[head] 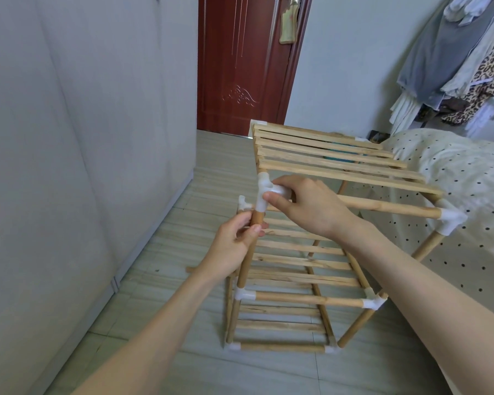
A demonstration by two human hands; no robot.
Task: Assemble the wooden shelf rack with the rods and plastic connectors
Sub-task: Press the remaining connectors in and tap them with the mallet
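Note:
A wooden shelf rack (303,269) of rods, slatted tiers and white plastic connectors stands on the floor in front of me. Its top slatted shelf (334,161) is tilted, with its near left corner raised. My left hand (237,246) grips the near left upright rod (247,263) just below a white connector (264,195). My right hand (305,206) pinches that connector where the top front rod (388,208) enters it. Another white connector (451,218) caps the top right corner. A small loose-looking white connector (243,203) shows just left of my fingers.
A pale wardrobe wall (77,166) runs along the left. A dark red door (248,64) is at the back. A bed with a dotted cover (454,212) presses against the rack's right side. Clothes (468,61) hang at upper right. Tiled floor (200,363) lies in front.

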